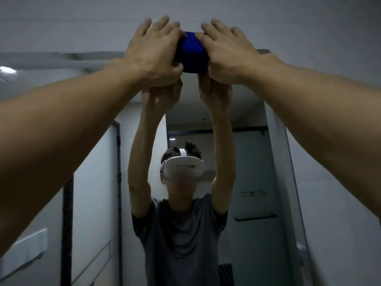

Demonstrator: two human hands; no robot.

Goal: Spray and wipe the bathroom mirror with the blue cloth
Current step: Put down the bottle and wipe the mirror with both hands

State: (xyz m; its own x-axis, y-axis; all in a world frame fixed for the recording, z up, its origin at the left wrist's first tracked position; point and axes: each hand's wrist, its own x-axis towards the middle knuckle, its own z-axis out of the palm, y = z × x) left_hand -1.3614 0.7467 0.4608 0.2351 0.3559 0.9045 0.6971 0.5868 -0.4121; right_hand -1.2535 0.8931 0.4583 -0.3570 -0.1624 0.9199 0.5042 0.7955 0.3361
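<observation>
The blue cloth (192, 52) is bunched up high against the top edge of the bathroom mirror (257, 162). My left hand (153, 52) presses its left side with fingers spread flat. My right hand (226, 52) presses its right side the same way. Both arms reach up and forward. Most of the cloth is covered by the two hands. The mirror shows a person in a grey T-shirt with a white headset and raised arms. No spray bottle is in view.
A grey wall (309, 21) runs above the mirror's top edge. In the reflection there is a doorway, a dark shelf (255, 218) and a glass panel with a dark frame (118, 182). A white wall switch plate (26, 246) sits at lower left.
</observation>
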